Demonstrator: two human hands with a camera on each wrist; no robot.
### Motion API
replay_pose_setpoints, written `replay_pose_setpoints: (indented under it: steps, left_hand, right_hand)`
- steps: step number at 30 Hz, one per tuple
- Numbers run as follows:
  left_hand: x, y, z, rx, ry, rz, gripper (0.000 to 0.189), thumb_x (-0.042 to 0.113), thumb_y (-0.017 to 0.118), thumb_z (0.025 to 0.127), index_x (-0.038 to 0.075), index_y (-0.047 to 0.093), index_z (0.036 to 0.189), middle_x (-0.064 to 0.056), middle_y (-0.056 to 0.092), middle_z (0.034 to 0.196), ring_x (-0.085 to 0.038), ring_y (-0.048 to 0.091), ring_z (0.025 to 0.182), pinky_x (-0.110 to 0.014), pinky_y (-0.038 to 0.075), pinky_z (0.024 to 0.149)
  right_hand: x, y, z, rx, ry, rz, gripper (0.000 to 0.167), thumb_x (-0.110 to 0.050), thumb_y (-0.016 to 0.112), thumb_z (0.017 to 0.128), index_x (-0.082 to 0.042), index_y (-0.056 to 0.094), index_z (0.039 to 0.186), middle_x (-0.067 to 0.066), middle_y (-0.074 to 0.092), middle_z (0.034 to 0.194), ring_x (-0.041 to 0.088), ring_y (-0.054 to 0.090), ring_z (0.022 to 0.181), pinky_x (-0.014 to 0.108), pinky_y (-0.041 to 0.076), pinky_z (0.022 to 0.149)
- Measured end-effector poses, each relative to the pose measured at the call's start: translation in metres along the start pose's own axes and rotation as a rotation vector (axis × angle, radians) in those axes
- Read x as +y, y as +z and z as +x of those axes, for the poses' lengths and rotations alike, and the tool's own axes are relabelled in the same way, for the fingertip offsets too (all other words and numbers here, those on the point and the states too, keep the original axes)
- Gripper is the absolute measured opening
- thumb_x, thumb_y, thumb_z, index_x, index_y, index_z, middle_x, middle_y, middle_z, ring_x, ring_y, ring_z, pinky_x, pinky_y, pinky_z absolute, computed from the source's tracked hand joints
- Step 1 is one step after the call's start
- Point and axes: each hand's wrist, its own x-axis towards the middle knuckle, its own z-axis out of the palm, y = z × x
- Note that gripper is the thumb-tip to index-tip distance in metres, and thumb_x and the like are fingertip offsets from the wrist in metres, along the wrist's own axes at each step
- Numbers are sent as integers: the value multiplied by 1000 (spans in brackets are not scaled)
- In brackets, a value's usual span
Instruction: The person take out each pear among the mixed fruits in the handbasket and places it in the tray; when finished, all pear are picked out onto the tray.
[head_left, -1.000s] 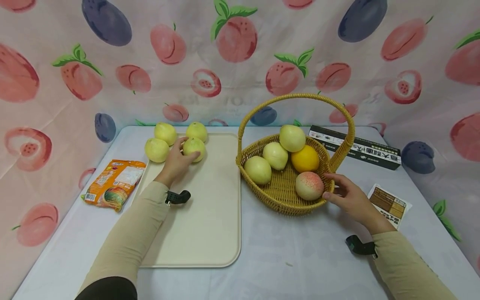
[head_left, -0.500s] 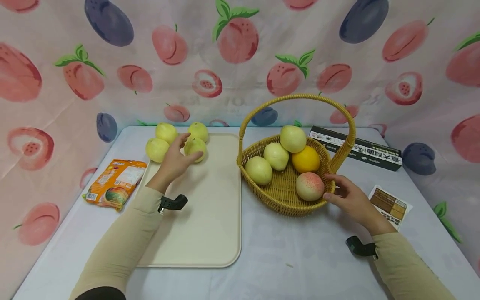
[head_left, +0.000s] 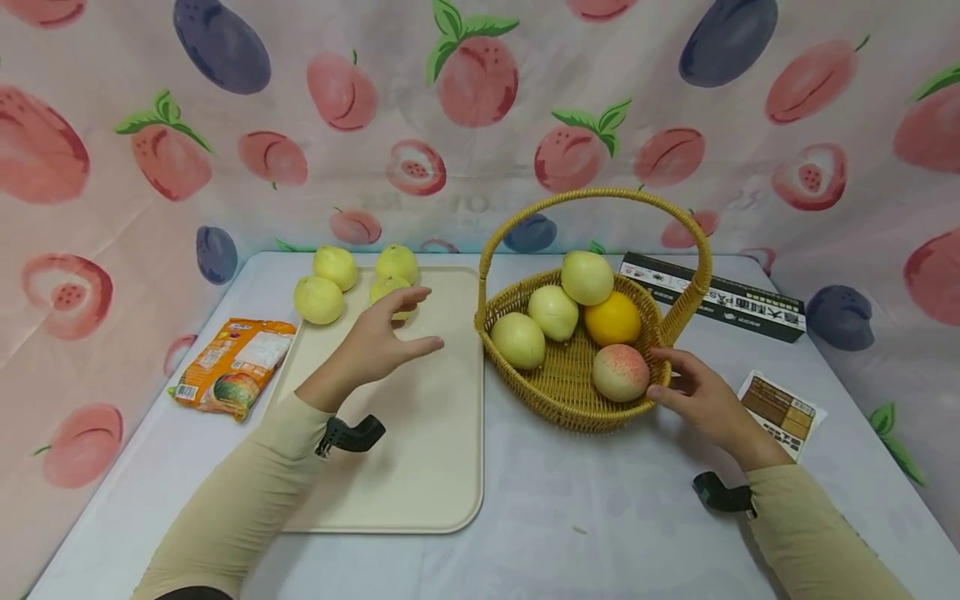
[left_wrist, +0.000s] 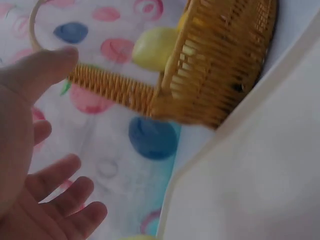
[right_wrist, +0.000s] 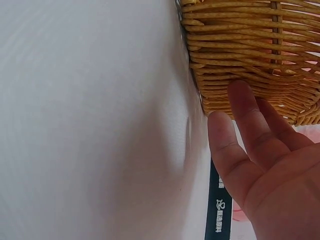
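My left hand (head_left: 377, 340) hovers over the beige tray (head_left: 405, 467), fingers and thumb spread and holding nothing. Behind it, four yellow-green round fruits cluster at the tray's far left corner, the nearest fruit (head_left: 384, 289) partly covered by the hand. My right hand (head_left: 708, 404) holds the right rim of a wicker basket (head_left: 558, 408); thumb and forefinger reach the rim, while other fingers lie against the outer wall in the right wrist view. Inside the basket are an orange (head_left: 612, 319), a peach (head_left: 621, 372) and three pale green fruits, one of them (head_left: 517, 340) at the left.
An orange snack packet (head_left: 234, 367) lies left of the tray. Behind the basket to the right is a long black box (head_left: 750, 304). A brown and white packet (head_left: 780, 408) lies beyond my right hand. The basket's tall handle (head_left: 592, 193) arches over the fruit.
My left hand has let go of the nearest yellow-green fruit on the tray and drawn back toward me and to the right. The right hand and basket stay as they were.
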Motion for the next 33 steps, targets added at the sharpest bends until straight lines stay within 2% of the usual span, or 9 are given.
replay_pose_setpoints:
  steps: [9, 15, 18, 26, 33]
  left_hand:
    - [27, 23, -1, -146, 165, -1, 73, 16, 84, 82, 1, 49, 144, -15, 49, 145, -33, 46, 131, -49, 39, 108]
    - [36, 38, 7, -215, 228, 5, 72, 17, 83, 83, 0, 49, 144, -14, 49, 145, -29, 44, 135, -49, 39, 109]
    - [42, 45, 12, -242, 237, 21, 72, 19, 83, 83, 2, 49, 144, -13, 49, 145, -30, 44, 135, -47, 39, 108]
    - [60, 65, 33, -316, 208, 49, 75, 29, 82, 84, 8, 48, 147, -10, 46, 149, -29, 44, 135, -46, 40, 108]
    - [59, 79, 50, -357, 186, 89, 76, 33, 81, 85, 12, 46, 149, -6, 46, 150, -21, 40, 138, -39, 36, 111]
  right_hand:
    - [0, 0, 0, -3, -12, -13, 61, -23, 62, 102, -1, 35, 152, 28, 33, 153, 46, 51, 122, 49, 47, 96]
    - [-1, 0, 0, -2, -15, -3, 61, -23, 62, 102, -1, 35, 152, 28, 34, 152, 45, 51, 122, 23, 47, 88]
    - [-2, 0, -1, -2, -16, -1, 61, -23, 62, 102, 0, 36, 152, 28, 34, 152, 45, 51, 121, 19, 45, 86]
    - [-2, 0, -1, 6, -20, -14, 60, -22, 62, 101, -1, 36, 151, 28, 36, 151, 44, 51, 120, 20, 45, 87]
    - [-2, 0, -2, 9, -27, -16, 60, -22, 62, 102, 0, 36, 151, 29, 37, 150, 44, 53, 119, 17, 45, 85]
